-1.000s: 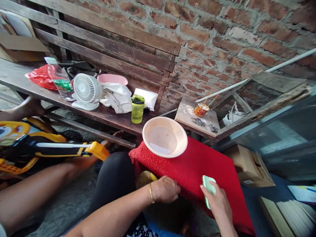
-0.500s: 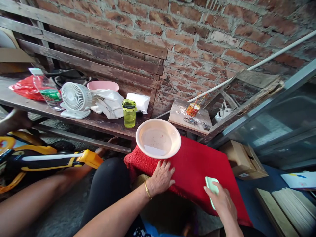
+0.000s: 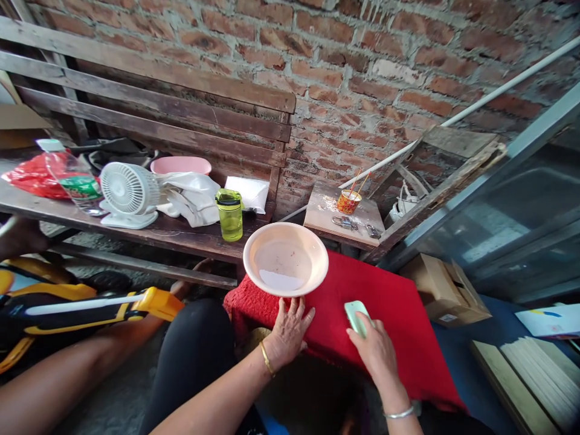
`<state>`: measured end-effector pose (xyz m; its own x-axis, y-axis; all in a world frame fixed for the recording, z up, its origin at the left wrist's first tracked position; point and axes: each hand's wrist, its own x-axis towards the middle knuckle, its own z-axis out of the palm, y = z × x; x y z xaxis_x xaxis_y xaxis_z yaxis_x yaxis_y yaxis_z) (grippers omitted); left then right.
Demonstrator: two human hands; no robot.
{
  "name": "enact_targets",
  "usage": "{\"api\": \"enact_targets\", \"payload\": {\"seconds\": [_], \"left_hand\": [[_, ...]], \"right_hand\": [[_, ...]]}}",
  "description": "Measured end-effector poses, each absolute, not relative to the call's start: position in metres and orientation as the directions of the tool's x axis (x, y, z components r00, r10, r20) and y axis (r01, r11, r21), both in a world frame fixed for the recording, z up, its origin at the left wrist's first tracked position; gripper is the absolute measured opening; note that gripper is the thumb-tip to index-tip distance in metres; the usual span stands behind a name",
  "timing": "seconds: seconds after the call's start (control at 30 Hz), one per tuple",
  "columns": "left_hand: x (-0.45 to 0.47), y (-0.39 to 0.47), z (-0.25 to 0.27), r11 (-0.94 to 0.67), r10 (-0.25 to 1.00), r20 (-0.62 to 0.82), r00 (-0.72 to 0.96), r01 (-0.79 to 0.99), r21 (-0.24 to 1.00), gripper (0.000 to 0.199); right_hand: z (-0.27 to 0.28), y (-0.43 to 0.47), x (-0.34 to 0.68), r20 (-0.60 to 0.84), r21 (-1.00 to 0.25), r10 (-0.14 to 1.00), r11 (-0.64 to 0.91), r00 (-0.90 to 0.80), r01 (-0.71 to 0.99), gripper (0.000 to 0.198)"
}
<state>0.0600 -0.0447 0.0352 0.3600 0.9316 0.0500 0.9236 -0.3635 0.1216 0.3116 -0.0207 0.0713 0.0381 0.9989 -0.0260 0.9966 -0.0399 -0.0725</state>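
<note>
A cream plastic basin (image 3: 312, 275) with water and a few dark specks in it rests on the red cloth (image 3: 399, 320) at its far left corner. My left hand (image 3: 287, 335), with a gold bangle at the wrist, lies with fingers spread at the cloth's near edge; its fingertips reach the basin's near rim. Over the cloth to the right, my right hand (image 3: 376, 350) is closed on a flat mint-green phone (image 3: 354, 311). Its fingers cover the phone's lower part.
On the wooden bench (image 3: 194, 238) stand a green bottle (image 3: 230, 220), a white fan (image 3: 129, 193) and a pink bowl (image 3: 181, 165). A small table (image 3: 317, 211) holds a paper cup (image 3: 348, 201) and padlocks. Another person's leg (image 3: 90, 368) is at left, near a yellow-black object (image 3: 158, 304). A cardboard box (image 3: 439, 290) sits right.
My right hand has moved left and away from me with the phone, closer to the basin. My left hand stays by the basin's near rim. The whole view has shifted slightly.
</note>
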Motion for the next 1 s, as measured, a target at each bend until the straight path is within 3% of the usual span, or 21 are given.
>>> {"api": "enact_targets", "payload": {"seconds": [0.13,0.23,0.3,0.4,0.47,0.53,0.6,0.77,0.83,0.9,1.0], "left_hand": [[0.063,-0.045,0.039,-0.369,0.929,0.036,0.367,0.926,0.085,0.086],[0.066,-0.047,0.041,-0.373,0.927,0.057,0.37,0.926,0.055,0.083],[0.067,-0.048,0.041,-0.371,0.927,0.083,0.366,0.927,0.048,0.081],[0.067,-0.05,0.04,-0.366,0.927,0.098,0.361,0.93,0.032,0.081],[0.067,-0.051,0.039,-0.368,0.926,0.099,0.365,0.93,0.014,0.082],[0.067,-0.051,0.038,-0.374,0.922,0.103,0.372,0.927,-0.003,0.082],[0.067,-0.05,0.036,-0.38,0.918,0.112,0.38,0.925,-0.016,0.082],[0.068,-0.05,0.03,-0.377,0.91,0.171,0.377,0.926,-0.035,0.073],[0.068,-0.05,0.028,-0.376,0.908,0.187,0.375,0.926,-0.036,0.072],[0.068,-0.05,0.026,-0.374,0.907,0.195,0.374,0.927,-0.041,0.071],[0.069,-0.049,0.021,-0.368,0.908,0.197,0.369,0.929,-0.044,0.073]], "right_hand": [[0.078,-0.021,0.367,-0.064,-0.034,0.941,-0.334,0.332,0.942,0.061],[0.08,-0.022,0.367,-0.061,-0.112,0.923,-0.385,0.38,0.916,0.064],[0.076,-0.022,0.344,-0.033,-0.224,0.958,-0.286,0.286,0.932,0.057],[0.069,-0.022,0.294,0.041,-0.402,0.999,-0.015,0.034,0.916,0.048],[0.065,-0.02,0.271,0.08,-0.451,0.991,0.135,-0.111,0.882,0.045],[0.063,-0.016,0.269,0.076,-0.444,0.984,0.176,-0.159,0.878,0.043],[0.062,-0.012,0.289,0.044,-0.403,0.996,0.092,-0.081,0.911,0.043],[0.066,-0.002,0.372,-0.025,-0.221,0.942,-0.33,0.333,0.918,0.057],[0.066,-0.001,0.38,0.006,-0.202,0.925,-0.371,0.38,0.906,0.059],[0.063,-0.001,0.362,0.069,-0.269,0.952,-0.269,0.297,0.925,0.055],[0.056,-0.001,0.307,0.169,-0.405,0.985,0.038,0.034,0.914,0.043]]}}
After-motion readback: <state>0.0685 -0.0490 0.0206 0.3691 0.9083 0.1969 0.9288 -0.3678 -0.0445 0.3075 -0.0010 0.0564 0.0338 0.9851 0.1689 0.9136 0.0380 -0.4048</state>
